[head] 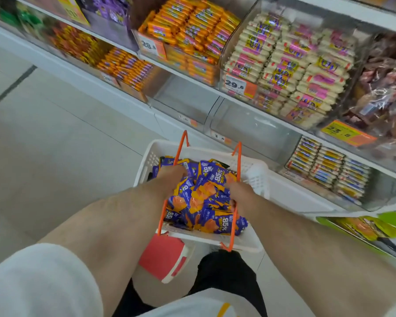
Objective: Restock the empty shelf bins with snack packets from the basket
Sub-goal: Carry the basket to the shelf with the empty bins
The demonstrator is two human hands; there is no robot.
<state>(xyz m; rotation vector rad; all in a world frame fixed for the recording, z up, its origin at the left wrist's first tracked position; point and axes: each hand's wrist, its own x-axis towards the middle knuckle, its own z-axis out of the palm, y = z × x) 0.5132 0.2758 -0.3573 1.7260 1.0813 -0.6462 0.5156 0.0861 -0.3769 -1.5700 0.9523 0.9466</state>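
White tiered store shelving (133, 104) runs along my right, its clear plastic bins mostly full of orange, cream-and-pink and brown packs; two clear empty bins (249, 129) sit side by side on the lower tier, just beyond the basket, so the load is parked right under where it has to go. White perforated plastic basket (256, 177) with orange wire handles (234, 202) sits low in front of my knees, seemingly propped on a red-and-white plastic stool (162, 257), which probably keeps it within reach. Handles are swung up and apart, leaving the top open for both arms. The basket is heaped with purple-and-orange foil snack packets (206, 202), none in the empty bins yet, so restocking looks barely begun. My left hand (169, 177) is plunged into the pile's far left; fingers buried, so can't tell if it grips anything. My right hand (237, 191) is down at the right edge by the handle, fingers also hidden, grip unclear. Likely I'm scooping a double handful.
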